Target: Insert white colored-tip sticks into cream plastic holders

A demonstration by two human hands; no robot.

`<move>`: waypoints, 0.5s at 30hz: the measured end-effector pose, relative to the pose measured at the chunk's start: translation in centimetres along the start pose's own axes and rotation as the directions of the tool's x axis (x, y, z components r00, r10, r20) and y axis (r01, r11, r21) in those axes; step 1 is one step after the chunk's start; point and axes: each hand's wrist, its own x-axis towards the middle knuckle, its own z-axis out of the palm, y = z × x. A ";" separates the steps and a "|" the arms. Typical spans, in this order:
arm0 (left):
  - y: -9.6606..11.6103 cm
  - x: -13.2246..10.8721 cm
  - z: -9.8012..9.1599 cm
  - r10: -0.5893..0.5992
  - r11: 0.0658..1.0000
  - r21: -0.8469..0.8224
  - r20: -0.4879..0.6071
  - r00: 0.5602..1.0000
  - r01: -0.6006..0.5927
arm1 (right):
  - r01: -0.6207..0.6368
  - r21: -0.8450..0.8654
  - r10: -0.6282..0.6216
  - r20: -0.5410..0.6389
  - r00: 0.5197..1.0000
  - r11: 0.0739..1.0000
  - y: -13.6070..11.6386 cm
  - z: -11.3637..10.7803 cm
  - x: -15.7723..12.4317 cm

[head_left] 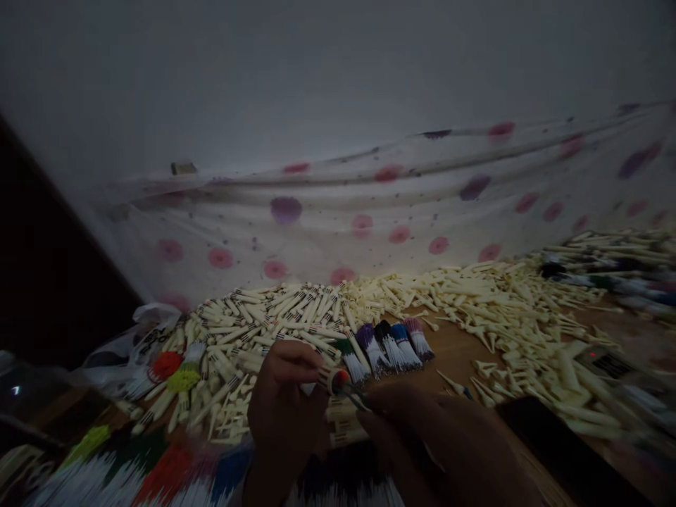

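Head view: a short cream piece (pixel 329 379), its round end dark and orange-red, is held up above the worktop (pixel 448 346), near the middle.
Left hand (pixel 285 398): fingers pinching the cream piece from its side.
Right hand (pixel 422 426): blurred and dim, fingers closed around a thin tool (pixel 355 396) whose tip is at the piece's coloured end; whether it touches cannot be told.
Bundles (pixel 391 346): white sticks tipped green, purple, black, blue and pink, side by side just beyond the hands.
Heap (pixel 296 317): cream pegs, dark-banded to the left, plain to the right.
Dark slab (pixel 567 447): right of the right hand.
Spotted cloth (pixel 317 239): behind the heap, against the wall (pixel 338 84).
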 end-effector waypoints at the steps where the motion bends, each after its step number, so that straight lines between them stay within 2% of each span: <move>1: 0.1 0.0 0.1 0.007 1.000 -0.001 -0.009 1.000 -0.007 | -0.004 0.011 0.004 -0.001 1.000 1.000 0.0 0.0 0.0; 7: 0.2 0.0 0.5 0.047 0.999 0.015 -0.080 0.996 -0.046 | -0.032 0.009 0.032 0.021 0.999 0.999 -0.4 0.0 -0.1; 11: -0.1 0.2 0.2 0.101 0.994 0.036 -0.039 0.994 -0.099 | -0.070 -0.007 0.070 0.007 0.998 0.998 -0.4 0.0 -0.3; 15: -0.4 0.6 0.2 0.086 0.995 -0.046 0.023 0.996 -0.085 | -0.068 -0.095 0.064 -0.044 0.997 0.993 -0.1 -0.1 -0.2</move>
